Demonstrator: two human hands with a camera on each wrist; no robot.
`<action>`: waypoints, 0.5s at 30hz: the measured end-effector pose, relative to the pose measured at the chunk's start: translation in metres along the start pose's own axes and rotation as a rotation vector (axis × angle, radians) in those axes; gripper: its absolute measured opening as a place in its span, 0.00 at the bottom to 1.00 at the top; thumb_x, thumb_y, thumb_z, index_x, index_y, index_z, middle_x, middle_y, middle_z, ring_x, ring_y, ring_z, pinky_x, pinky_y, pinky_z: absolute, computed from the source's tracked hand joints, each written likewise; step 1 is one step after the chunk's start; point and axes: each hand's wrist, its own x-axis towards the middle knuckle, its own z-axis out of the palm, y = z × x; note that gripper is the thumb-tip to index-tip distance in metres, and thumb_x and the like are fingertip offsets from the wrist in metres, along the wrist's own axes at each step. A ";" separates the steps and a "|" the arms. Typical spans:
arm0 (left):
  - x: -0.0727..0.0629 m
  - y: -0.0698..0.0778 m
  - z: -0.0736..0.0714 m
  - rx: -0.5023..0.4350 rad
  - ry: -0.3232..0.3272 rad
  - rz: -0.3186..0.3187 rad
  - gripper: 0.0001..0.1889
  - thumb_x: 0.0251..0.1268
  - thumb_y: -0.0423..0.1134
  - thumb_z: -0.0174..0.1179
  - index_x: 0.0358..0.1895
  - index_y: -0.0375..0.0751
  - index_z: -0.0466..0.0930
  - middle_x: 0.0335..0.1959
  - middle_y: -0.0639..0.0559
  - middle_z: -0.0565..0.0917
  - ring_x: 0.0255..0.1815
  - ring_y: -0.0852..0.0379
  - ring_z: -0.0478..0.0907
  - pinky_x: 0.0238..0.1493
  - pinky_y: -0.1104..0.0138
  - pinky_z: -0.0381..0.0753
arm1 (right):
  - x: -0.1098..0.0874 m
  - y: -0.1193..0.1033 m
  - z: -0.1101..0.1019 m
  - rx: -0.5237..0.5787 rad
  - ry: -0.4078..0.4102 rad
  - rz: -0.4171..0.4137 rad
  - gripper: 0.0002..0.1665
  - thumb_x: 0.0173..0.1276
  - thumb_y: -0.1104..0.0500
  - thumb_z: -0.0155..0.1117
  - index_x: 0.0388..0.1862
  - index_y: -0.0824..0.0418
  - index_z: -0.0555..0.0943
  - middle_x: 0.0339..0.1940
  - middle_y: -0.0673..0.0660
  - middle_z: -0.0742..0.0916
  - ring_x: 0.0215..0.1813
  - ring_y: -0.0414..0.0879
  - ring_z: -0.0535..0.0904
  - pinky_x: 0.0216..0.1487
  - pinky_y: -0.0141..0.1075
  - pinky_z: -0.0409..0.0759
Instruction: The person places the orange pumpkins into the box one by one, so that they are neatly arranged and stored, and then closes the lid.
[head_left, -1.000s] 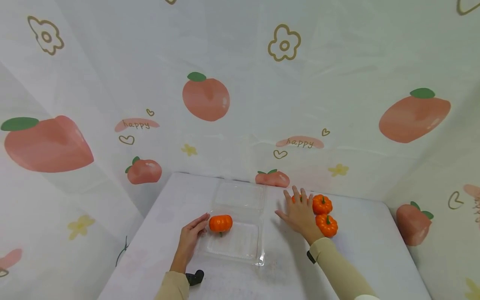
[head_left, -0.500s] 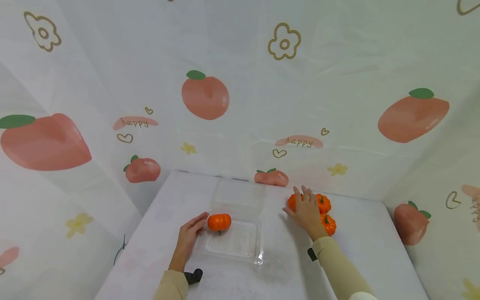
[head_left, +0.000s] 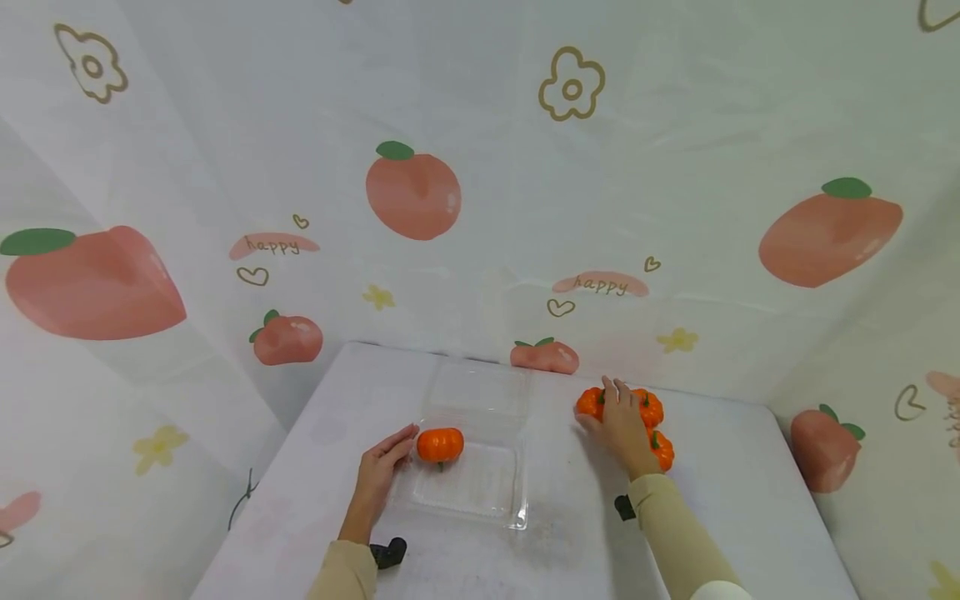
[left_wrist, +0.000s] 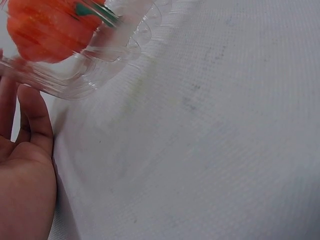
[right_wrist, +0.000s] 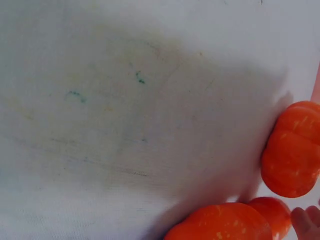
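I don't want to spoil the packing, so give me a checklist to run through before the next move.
1. Lid open: ok, folded back behind the container.
2. Container has room: ok, bare space to the right of the pumpkin inside.
3. Pumpkin inside upright: not ok, it lies on its side, stem toward the person.
4. Left grip at the container's left edge: ok.
5. Right grip at the leftmost loose pumpkin: ok.
6. Right grip firmly around that pumpkin: cannot tell.

I've got L hand [head_left: 381, 468] fwd, fingers loosely extended; R hand [head_left: 619, 425] farther out, palm dn, thumb apart.
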 end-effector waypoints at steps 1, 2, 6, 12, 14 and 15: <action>0.000 0.000 0.000 -0.001 0.002 -0.001 0.21 0.72 0.46 0.63 0.65 0.48 0.82 0.62 0.58 0.86 0.44 0.61 0.83 0.48 0.75 0.82 | 0.000 -0.001 -0.001 0.004 -0.011 0.010 0.56 0.66 0.44 0.73 0.78 0.72 0.56 0.74 0.77 0.66 0.74 0.73 0.60 0.73 0.66 0.67; 0.000 0.000 -0.001 -0.001 0.001 -0.001 0.21 0.72 0.46 0.63 0.65 0.48 0.82 0.62 0.58 0.86 0.44 0.61 0.82 0.48 0.75 0.82 | 0.000 -0.001 -0.002 0.006 -0.024 0.021 0.56 0.66 0.43 0.72 0.78 0.73 0.56 0.74 0.77 0.67 0.74 0.73 0.61 0.73 0.65 0.67; 0.001 -0.002 -0.001 -0.008 0.001 -0.003 0.21 0.71 0.47 0.64 0.64 0.48 0.82 0.61 0.58 0.86 0.45 0.61 0.83 0.48 0.75 0.82 | 0.000 -0.003 -0.003 0.013 -0.081 0.075 0.55 0.68 0.41 0.69 0.77 0.73 0.56 0.72 0.77 0.70 0.71 0.73 0.63 0.72 0.64 0.69; 0.000 -0.002 0.000 0.003 -0.002 -0.001 0.22 0.71 0.48 0.64 0.65 0.48 0.82 0.62 0.57 0.85 0.44 0.60 0.82 0.48 0.75 0.82 | 0.000 -0.002 0.002 0.015 -0.094 0.077 0.46 0.75 0.44 0.62 0.78 0.68 0.58 0.69 0.76 0.72 0.68 0.73 0.66 0.69 0.65 0.72; 0.000 -0.001 0.000 0.005 -0.005 0.002 0.22 0.71 0.48 0.64 0.65 0.48 0.82 0.63 0.57 0.85 0.45 0.60 0.82 0.48 0.75 0.82 | 0.001 -0.001 0.003 0.016 -0.081 0.067 0.40 0.77 0.47 0.60 0.78 0.65 0.60 0.69 0.75 0.71 0.67 0.73 0.67 0.67 0.65 0.73; 0.000 -0.001 0.000 -0.002 -0.004 -0.001 0.22 0.71 0.48 0.64 0.65 0.48 0.82 0.63 0.56 0.85 0.45 0.60 0.82 0.48 0.75 0.82 | 0.001 -0.001 0.004 0.017 -0.075 0.059 0.37 0.78 0.48 0.59 0.78 0.62 0.62 0.69 0.75 0.71 0.66 0.73 0.67 0.66 0.66 0.74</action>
